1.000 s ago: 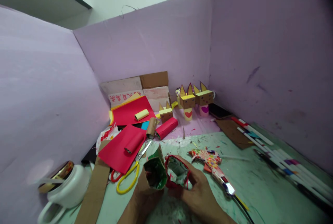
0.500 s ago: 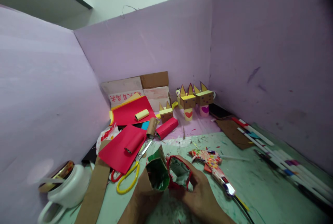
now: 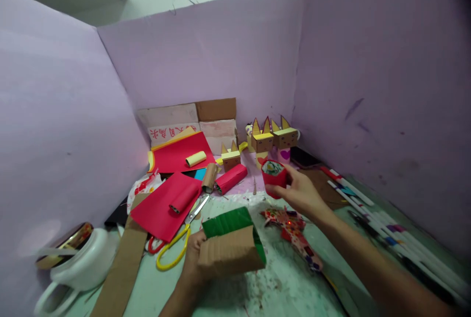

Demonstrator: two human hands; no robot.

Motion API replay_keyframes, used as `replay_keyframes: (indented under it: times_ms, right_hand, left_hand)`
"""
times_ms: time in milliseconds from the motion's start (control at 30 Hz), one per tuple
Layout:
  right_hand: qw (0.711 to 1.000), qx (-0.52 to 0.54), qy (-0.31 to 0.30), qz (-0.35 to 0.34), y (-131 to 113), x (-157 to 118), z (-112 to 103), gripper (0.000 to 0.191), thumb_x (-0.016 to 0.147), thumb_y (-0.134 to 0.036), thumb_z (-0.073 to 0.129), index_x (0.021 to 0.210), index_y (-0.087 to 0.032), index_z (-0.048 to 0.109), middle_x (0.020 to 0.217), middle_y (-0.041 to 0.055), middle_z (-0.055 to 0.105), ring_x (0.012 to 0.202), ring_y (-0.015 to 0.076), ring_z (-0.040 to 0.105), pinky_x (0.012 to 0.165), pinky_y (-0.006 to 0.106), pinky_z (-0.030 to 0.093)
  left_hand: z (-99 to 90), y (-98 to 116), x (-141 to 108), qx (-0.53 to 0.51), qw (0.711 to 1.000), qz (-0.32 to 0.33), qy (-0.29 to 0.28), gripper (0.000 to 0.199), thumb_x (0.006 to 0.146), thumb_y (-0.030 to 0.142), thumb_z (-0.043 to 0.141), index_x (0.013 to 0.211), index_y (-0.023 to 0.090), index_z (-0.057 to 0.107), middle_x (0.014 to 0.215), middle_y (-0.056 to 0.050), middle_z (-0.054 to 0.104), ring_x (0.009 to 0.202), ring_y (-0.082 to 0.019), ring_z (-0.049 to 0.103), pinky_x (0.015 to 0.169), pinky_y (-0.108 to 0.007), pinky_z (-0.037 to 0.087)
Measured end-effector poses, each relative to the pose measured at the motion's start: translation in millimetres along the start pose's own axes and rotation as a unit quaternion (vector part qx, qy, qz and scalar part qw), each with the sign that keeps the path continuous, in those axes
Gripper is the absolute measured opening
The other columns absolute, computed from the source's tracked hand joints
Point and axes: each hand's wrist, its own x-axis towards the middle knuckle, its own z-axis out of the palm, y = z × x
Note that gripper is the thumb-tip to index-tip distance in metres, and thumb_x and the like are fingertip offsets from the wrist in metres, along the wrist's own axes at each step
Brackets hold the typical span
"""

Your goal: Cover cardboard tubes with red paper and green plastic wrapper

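My left hand (image 3: 193,263) is closed on the end of a folded brown cardboard piece (image 3: 231,253), whose inner side and raised flap are green. Farther forward, my right hand (image 3: 298,187) grips a red paper-covered tube (image 3: 274,179) with its open end up and pale, crumpled-looking stuff inside. The tube is above the table, in front of two cardboard figures with pointed ears, the nearer figure (image 3: 262,143) and the one beside it (image 3: 285,138). Below my right hand lies a patterned glue gun (image 3: 290,233). Yellow-handled scissors (image 3: 187,228) rest left of the cardboard piece.
Red paper sheets (image 3: 165,204), a red roll (image 3: 231,179) and a brown roll (image 3: 209,178) lie at the back left. A small eared cardboard head (image 3: 231,159) stands behind them. Markers (image 3: 390,228) line the right side. A white pot (image 3: 86,260) stands front left beside a cardboard strip (image 3: 123,263).
My hands have moved apart. The right one has carried the red tube forward and right, while the left has turned the green-lined cardboard piece sideways.
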Motion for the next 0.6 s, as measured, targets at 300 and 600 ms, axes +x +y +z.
replay_keyframes:
  times_ms: [300, 600]
  right_hand:
    - [0.991, -0.128, -0.014, -0.028, 54, 24, 6, 0.048, 0.06, -0.022, 0.074, 0.106, -0.017, 0.063, 0.101, 0.0104, 0.07, 0.097, 0.0321, 0.063, 0.086, 0.046, 0.048]
    - [0.985, -0.017, -0.171, -0.036, -11, -56, -3, 0.042, 0.068, -0.022, 0.065, 0.11, -0.025, 0.063, 0.1, 0.0054, 0.07, 0.083, 0.0241, 0.065, 0.07, 0.035, 0.053]
  left_hand:
    - [0.4, 0, -12, 0.157, 0.981, 0.108, -0.047, 0.023, 0.039, 0.003, 0.079, 0.057, 0.016, 0.074, 0.051, 0.003, 0.061, 0.051, -0.014, 0.05, 0.049, -0.02, 0.04]
    - [10.6, 13, -17, 0.207, 0.961, 0.172, -0.071, 0.01, 0.058, 0.017, 0.077, 0.067, 0.018, 0.074, 0.057, 0.001, 0.064, 0.052, -0.015, 0.056, 0.05, -0.019, 0.043]
